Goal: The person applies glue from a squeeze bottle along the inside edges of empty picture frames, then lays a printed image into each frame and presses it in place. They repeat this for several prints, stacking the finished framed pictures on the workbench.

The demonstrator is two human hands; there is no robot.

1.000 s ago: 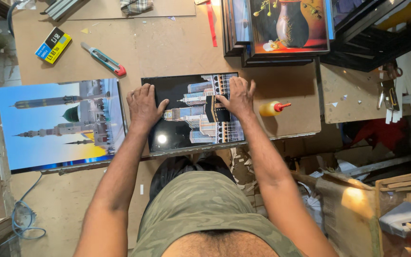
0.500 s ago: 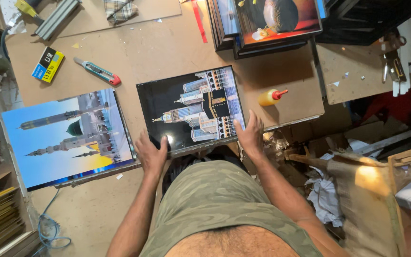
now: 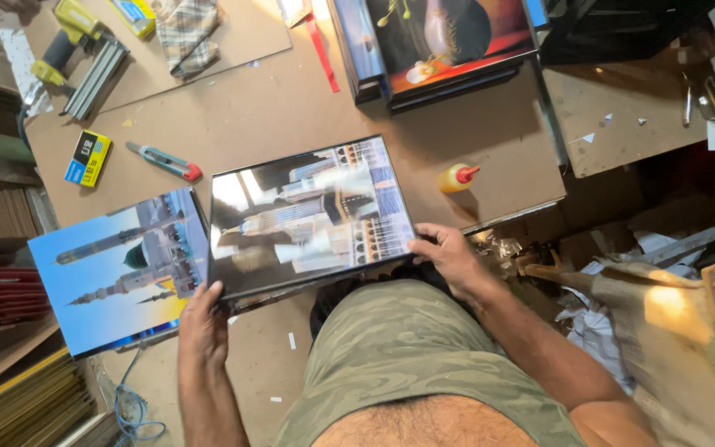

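One framed picture (image 3: 312, 217), two hands gripping it.

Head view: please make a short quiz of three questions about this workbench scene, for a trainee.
1. True or false: both hands hold the framed picture by its near edge.
2. Which thing lies just right of the framed picture? A) glue bottle B) utility knife C) staple gun
3. Fill in: the blue print lies to the ____ of the framed picture.

Key
1. True: the left hand grips the near left corner, the right hand the near right corner.
2. A: the glue bottle. The utility knife and the staple gun lie farther left.
3. left
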